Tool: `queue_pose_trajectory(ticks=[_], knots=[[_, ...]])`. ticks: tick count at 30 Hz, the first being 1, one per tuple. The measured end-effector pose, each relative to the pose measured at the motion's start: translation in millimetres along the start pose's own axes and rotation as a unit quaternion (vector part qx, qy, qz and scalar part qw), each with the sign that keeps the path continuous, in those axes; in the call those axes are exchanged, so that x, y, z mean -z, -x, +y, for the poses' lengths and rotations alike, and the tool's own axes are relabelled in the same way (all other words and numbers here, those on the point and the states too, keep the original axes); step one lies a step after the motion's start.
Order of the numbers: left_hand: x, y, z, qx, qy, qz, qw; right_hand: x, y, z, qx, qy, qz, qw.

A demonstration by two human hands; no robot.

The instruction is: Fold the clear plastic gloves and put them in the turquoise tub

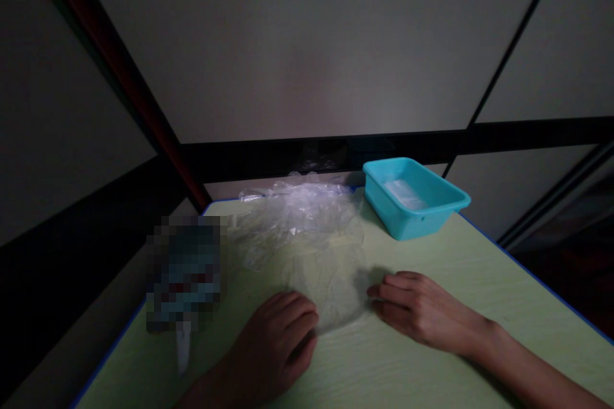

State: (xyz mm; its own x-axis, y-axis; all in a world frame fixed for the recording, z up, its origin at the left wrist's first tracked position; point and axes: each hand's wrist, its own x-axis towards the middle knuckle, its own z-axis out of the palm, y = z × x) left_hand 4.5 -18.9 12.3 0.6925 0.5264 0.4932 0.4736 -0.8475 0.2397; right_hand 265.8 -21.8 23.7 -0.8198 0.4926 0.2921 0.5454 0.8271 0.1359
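Note:
A thin clear plastic bag (330, 281) lies spread flat on the table between my two hands. My left hand (278, 345) is closed, fingers curled, at the bag's lower left edge. At the right edge of the same bag, my right hand (407, 307) has its fingers bent together, the tips touching the film. Both hands seem to pinch the bag, though the film is hard to see at the fingertips. Just beyond it, a crumpled pile of clear plastic bags (307, 204) overlaps its far end.
A turquoise plastic basin (432, 223) stands at the back right with something flat and whitish (405, 193) inside. On the left lies a blurred-out item (185, 275) with a white strip (183, 345) below it. The pale green table (499, 294) has blue edging and adjoins a panelled wall (311, 64).

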Motion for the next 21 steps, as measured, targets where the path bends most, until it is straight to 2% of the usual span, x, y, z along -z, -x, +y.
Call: queue_pose_trajectory(ticks=[7,17,21], knots=[[-2.1,2.8,-2.2,0.019,-0.006,0.000,1.000,1.4,-1.4,1.8,-0.037,-0.073,0.053,0.995],[1.6,1.4,0.4,0.026,-0.009,0.000,1.000,1.7,-2.0,0.2,-0.096,-0.179,0.063,0.977],[-1.5,3.3,-0.5,0.027,-0.021,0.005,0.999,1.2,-2.8,-0.9,-0.107,-0.218,0.087,0.966]])
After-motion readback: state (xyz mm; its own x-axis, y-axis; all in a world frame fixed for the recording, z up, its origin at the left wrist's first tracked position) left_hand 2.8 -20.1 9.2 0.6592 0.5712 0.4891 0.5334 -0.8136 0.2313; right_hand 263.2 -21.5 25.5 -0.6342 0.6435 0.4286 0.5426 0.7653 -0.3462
